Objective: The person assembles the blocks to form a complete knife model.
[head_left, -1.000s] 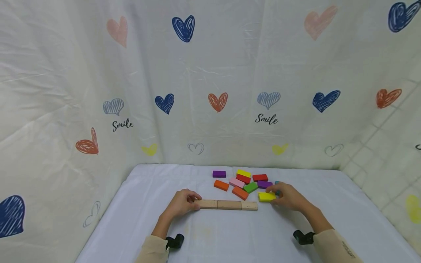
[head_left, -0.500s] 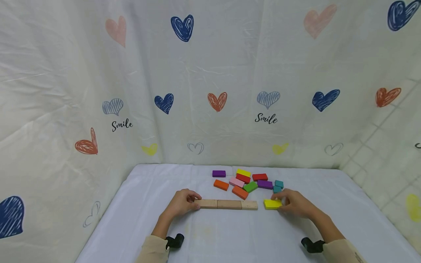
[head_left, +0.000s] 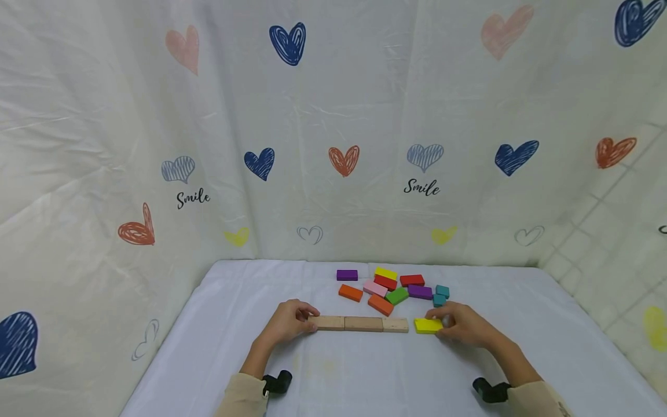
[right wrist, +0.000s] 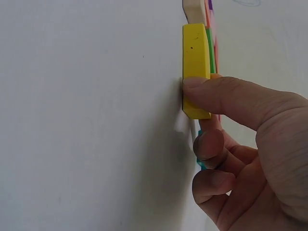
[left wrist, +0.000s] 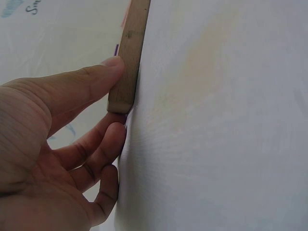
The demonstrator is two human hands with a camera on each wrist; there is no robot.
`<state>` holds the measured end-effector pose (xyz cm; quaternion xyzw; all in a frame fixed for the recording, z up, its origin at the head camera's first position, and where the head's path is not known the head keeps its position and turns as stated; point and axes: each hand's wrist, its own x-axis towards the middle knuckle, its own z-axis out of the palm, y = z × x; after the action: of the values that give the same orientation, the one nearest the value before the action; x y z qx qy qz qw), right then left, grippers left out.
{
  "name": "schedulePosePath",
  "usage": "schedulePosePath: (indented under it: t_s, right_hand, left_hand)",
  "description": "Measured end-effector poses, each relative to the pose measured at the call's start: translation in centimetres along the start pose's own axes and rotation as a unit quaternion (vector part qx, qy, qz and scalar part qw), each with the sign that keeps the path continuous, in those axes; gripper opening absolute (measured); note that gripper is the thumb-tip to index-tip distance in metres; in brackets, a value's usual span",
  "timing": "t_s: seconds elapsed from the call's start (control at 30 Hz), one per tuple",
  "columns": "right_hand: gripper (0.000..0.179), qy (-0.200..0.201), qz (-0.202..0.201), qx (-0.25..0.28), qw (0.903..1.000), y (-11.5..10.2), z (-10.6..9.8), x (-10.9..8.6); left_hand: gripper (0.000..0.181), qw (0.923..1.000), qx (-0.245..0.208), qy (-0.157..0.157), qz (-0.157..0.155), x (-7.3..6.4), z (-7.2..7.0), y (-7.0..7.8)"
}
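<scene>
Three plain wooden blocks (head_left: 363,324) lie end to end in a straight row on the white cloth. My left hand (head_left: 292,318) pinches the left end of that row; in the left wrist view the thumb lies along the near face of the end block (left wrist: 127,72). Just beyond the row's right end, a small gap away and in line with it, is a yellow block (head_left: 428,326). My right hand (head_left: 462,325) holds its right end between thumb and fingers. In the right wrist view the thumb presses the side of the yellow block (right wrist: 196,57).
Behind the row lie several coloured blocks: orange (head_left: 380,305), green (head_left: 397,296), pink (head_left: 375,289), purple (head_left: 420,292), red (head_left: 412,281) and others. Two teal blocks (head_left: 440,296) sit close behind my right hand. A heart-printed curtain (head_left: 385,202) stands at the table's back edge.
The right hand has brought the yellow block toward me, away from the coloured pile and level with the wooden row, then slightly left. The left hand stays put.
</scene>
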<state>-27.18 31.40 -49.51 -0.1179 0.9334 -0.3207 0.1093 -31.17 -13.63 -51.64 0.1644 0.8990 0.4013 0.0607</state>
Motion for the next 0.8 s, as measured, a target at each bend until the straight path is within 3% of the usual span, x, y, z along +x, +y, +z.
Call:
schedulePosePath:
  t_s: [0.8]
  right_hand:
    - [0.040,0.011,0.017,0.001,0.9998,-1.6,1.0,0.9]
  left_hand:
    - [0.021,1.0000,-0.001,-0.001,-0.009,-0.1,0.0,0.1]
